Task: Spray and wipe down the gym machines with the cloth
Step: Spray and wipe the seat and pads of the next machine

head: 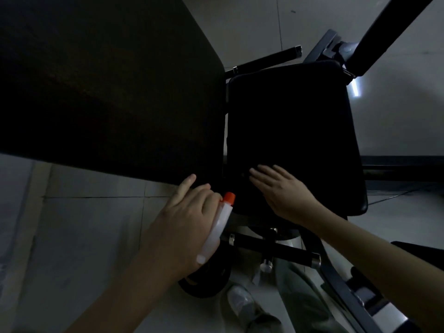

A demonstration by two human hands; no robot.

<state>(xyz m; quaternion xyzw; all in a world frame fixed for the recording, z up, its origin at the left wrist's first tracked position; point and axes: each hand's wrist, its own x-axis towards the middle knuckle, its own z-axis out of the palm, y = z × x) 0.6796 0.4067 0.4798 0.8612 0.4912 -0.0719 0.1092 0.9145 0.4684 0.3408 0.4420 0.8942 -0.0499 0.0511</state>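
A white spray bottle (220, 224) with an orange nozzle lies in my left hand (182, 219), which grips it while the forefinger reaches up to the lower edge of a big black back pad (108, 92). My right hand (281, 191) lies flat, fingers straight, on the near end of the black seat pad (293, 121). The light is too dim to show whether a cloth is under that palm.
A black grip bar with metal ends (269, 248) runs below the seat, and another handle (269, 57) sticks out behind it. A dark frame arm (384, 32) crosses the top right. My shoe (242, 301) stands on the pale tiled floor (84, 236).
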